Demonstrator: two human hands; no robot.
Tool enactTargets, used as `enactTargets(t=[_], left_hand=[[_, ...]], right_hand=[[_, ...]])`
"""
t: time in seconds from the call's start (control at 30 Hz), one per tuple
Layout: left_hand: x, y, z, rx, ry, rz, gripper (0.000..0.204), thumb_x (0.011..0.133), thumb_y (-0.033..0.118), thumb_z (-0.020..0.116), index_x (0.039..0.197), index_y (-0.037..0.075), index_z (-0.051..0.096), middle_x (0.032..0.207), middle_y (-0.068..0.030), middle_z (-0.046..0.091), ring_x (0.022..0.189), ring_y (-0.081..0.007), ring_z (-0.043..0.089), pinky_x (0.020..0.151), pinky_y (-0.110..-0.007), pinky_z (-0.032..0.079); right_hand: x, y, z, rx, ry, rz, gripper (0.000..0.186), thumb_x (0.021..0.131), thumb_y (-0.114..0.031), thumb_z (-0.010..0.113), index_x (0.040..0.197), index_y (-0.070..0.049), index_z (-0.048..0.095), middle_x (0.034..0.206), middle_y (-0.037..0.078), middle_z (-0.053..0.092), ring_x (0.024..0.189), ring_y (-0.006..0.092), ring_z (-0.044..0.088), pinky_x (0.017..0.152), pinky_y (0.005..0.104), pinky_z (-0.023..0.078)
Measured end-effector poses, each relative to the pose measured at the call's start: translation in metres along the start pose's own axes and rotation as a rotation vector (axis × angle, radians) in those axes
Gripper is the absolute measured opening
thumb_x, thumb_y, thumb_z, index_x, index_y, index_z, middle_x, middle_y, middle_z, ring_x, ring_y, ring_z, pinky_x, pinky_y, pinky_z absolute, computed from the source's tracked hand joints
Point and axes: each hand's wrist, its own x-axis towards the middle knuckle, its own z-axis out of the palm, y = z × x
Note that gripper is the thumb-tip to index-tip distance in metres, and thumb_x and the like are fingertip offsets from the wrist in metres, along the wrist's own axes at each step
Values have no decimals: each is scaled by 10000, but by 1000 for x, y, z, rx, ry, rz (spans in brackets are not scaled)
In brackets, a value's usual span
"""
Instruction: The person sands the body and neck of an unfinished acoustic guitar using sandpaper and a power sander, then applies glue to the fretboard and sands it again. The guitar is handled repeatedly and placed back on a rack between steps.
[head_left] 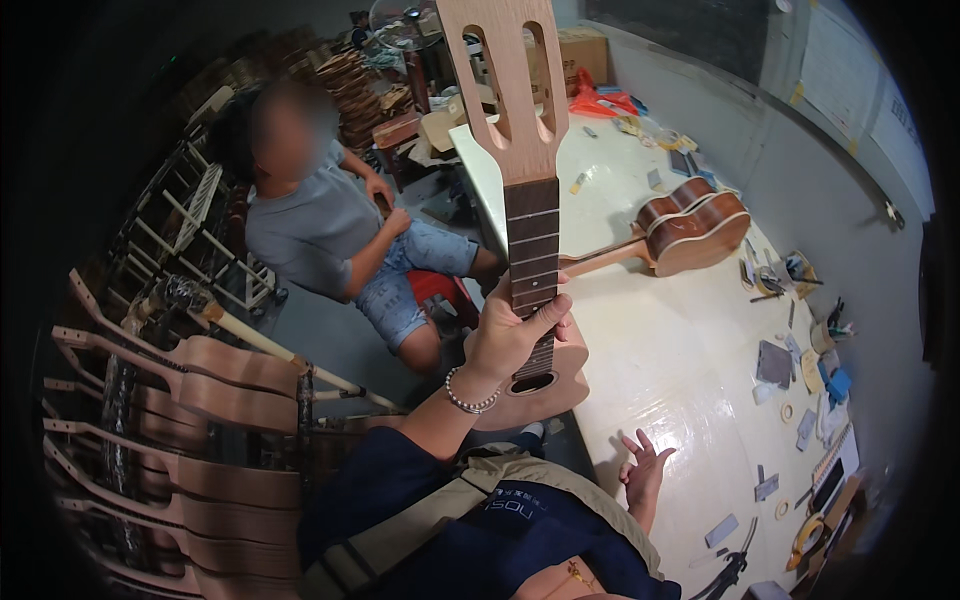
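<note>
My left hand (500, 345) is wrapped round the neck of an unfinished, stringless ukulele (533, 235), with its thumb across the dark fretboard. The ukulele stands upright in front of me. Its pale slotted headstock reaches the top of the view, and its light wood body with the round sound hole hangs below my hand, partly hidden by my wrist. My right hand (645, 472) is held near the front edge of the white table (650, 370), fingers apart, holding nothing. A beaded bracelet (470, 398) circles my left wrist.
A glossy brown ukulele (690, 230) lies on the table. Sanding blocks (774, 363), tape rolls (808, 540) and pen cups (823, 335) line its right side. Several unfinished ukuleles (225, 470) hang on a rack at left. Another person (320, 230) sits across from me, hands together.
</note>
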Motion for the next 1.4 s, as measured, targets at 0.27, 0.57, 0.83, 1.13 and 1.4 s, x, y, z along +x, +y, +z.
enactTargets(t=[0.27,0.57,0.83,1.13,1.4], left_hand=[[-38,10,-42,150,228,95,232,866,74,635,1058,-3,529,769,-30,597,641,-95,597,571,-231,501],[-108,13,-32,303,413,139,237,860,56,635,1060,-24,537,779,-38,602,653,-100,597,598,-237,497],[-154,31,-18,351,545,71,216,857,17,621,1051,-28,538,773,-38,596,665,-109,604,624,-244,499],[-176,73,-53,573,589,407,502,771,69,716,1207,-4,478,854,-33,623,682,-77,575,627,-233,486],[-207,213,-151,874,1008,728,603,828,-65,570,1374,71,355,755,-32,534,483,-99,478,444,-229,431]], right_hand=[[32,-8,38,-121,-225,56,951,822,-767,92,1349,-33,390,1199,155,529,447,150,426,428,234,303],[31,1,25,-261,-417,226,934,827,-761,98,1343,-42,398,1189,143,528,466,140,437,441,234,345],[19,7,19,-274,-525,274,926,832,-756,114,1342,-36,395,1176,139,528,485,135,457,447,233,360],[15,14,41,-299,-594,296,906,834,-750,150,1323,-38,426,1210,147,524,517,132,487,449,223,366],[31,24,57,-399,-697,310,914,826,-758,158,1332,-45,424,1218,138,538,550,123,493,478,216,370]])
